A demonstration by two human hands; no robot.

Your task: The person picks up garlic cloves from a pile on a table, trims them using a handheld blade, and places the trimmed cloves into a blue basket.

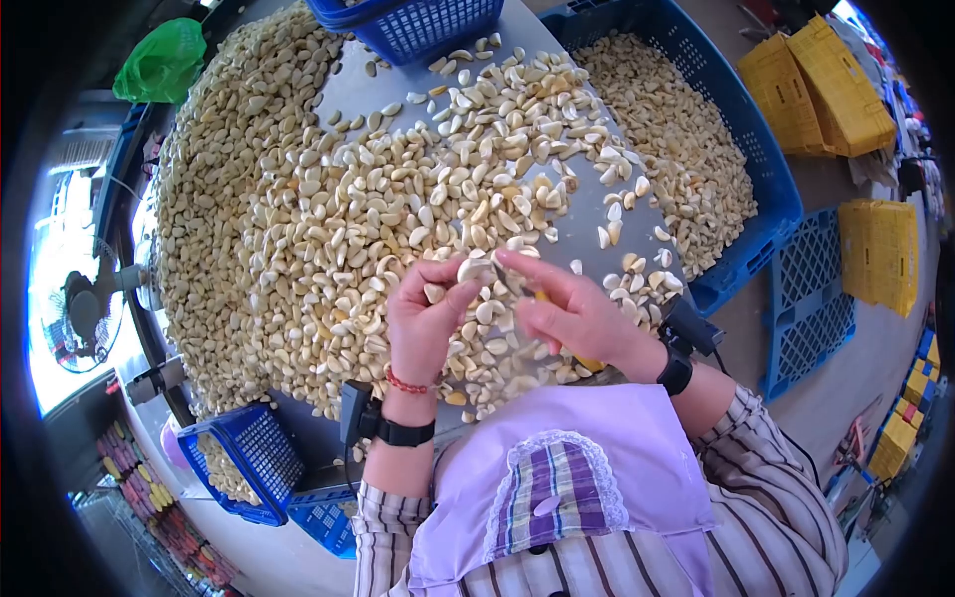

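Note:
A large heap of pale peeled garlic cloves (298,209) covers a grey metal table (582,214). My left hand (426,320) pinches one garlic clove (476,269) between thumb and fingertips above the heap. My right hand (567,310) meets it from the right, fingers closed around a small knife with a yellow handle (587,362), its tip at the clove. Both wrists wear black bands; the left also has a red bead bracelet.
A big blue crate (766,189) of cloves stands right of the table. A blue basket (418,25) sits at the far edge, another small blue basket (249,463) with cloves at lower left. Yellow crates (826,85) lie on the floor at right. A fan (85,308) stands left.

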